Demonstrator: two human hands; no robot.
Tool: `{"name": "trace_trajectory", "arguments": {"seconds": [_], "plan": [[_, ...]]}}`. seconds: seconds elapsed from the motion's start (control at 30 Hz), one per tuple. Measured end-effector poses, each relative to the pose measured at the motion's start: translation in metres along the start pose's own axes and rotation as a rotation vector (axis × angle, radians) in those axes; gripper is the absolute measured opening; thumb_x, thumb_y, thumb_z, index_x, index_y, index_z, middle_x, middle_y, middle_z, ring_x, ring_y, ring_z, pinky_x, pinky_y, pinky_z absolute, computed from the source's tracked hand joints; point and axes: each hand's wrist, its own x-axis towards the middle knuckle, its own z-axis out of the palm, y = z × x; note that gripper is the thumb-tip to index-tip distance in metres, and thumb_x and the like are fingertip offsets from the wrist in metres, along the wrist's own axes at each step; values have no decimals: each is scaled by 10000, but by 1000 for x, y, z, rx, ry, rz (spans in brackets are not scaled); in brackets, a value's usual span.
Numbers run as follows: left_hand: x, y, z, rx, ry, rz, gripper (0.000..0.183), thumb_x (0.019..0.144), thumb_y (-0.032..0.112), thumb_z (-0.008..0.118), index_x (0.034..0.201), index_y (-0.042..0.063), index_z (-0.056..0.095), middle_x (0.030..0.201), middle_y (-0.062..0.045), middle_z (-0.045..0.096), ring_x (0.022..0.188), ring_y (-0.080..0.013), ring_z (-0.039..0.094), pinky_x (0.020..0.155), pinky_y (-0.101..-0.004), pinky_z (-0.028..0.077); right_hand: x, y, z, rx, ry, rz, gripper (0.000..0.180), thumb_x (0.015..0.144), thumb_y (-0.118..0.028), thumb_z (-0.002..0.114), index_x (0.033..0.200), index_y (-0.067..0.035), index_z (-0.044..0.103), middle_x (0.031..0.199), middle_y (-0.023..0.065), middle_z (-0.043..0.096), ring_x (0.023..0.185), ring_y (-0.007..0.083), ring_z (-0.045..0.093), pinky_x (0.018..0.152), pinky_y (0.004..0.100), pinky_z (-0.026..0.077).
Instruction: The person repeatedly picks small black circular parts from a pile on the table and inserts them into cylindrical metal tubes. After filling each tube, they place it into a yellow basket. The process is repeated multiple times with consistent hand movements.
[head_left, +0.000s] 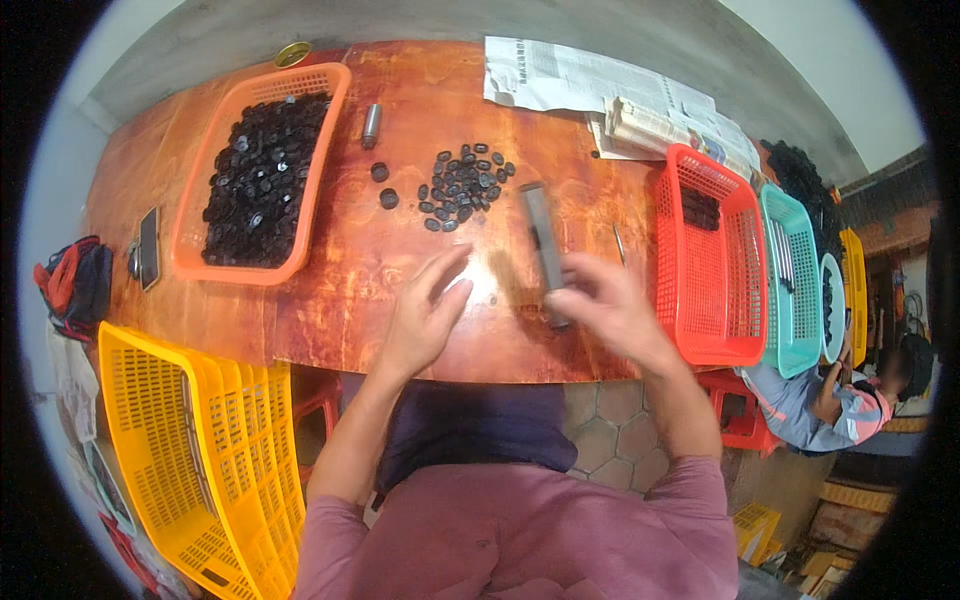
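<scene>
My right hand (604, 304) holds a dark grey bar-shaped piece (541, 236) by its near part, upright or slanted over the table; it is blurred. My left hand (431, 307) is over the wooden table (337, 322) with thumb and fingers apart and nothing between them. Beyond the hands lies a loose pile of small black oval parts (465, 184). Two round black pieces (388, 198) and a metal cylinder (371, 126) stand or lie left of the pile. A thin metal tool (619, 244) lies right of the bar.
An orange basket (184, 225) of small black parts stands at left, with a phone (150, 247) beside it. Red (712, 352) and teal (802, 360) baskets stand at right, newspapers (562, 75) behind. Yellow crates (240, 450) are at lower left. Another person (810, 409) sits at right.
</scene>
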Motion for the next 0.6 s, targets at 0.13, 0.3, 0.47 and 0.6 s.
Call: {"name": "trace_trajectory", "arguments": {"seconds": [0.13, 0.3, 0.47, 0.6], "plan": [[6, 0, 12, -669, -148, -267, 524, 1056, 129, 594, 1519, -29, 408, 1358, -175, 620, 1204, -224, 649, 1023, -369, 534, 38, 39, 59, 240, -179, 49, 319, 983, -127, 683, 1265, 19, 649, 1001, 58, 710, 886, 138, 666, 783, 316, 548], [2, -20, 8, -846, 41, -318, 522, 1046, 111, 605, 1515, -5, 408, 1248, -157, 643, 1124, -240, 679, 954, -381, 587, 54, 26, 55, -351, -55, -109, 259, 954, -195, 686, 1142, -22, 727, 925, 168, 751, 846, 264, 733, 765, 401, 559], [3, -34, 8, -879, 54, -311, 496, 1050, 104, 591, 1508, 11, 424, 1166, -133, 638, 1035, -225, 685, 891, -363, 597, 104, 38, 17, -634, 423, -348, 239, 924, -128, 689, 1136, -31, 740, 1023, 198, 735, 941, 348, 721, 831, 418, 552], [4, -34, 7, -880, 44, -335, 490, 1044, 97, 596, 1497, 7, 431, 1180, -140, 634, 1001, -217, 682, 861, -356, 594, 147, 45, 4, -692, 541, -423, 250, 915, -83, 686, 1157, -38, 734, 1083, 179, 705, 981, 363, 699, 865, 437, 542]]}}
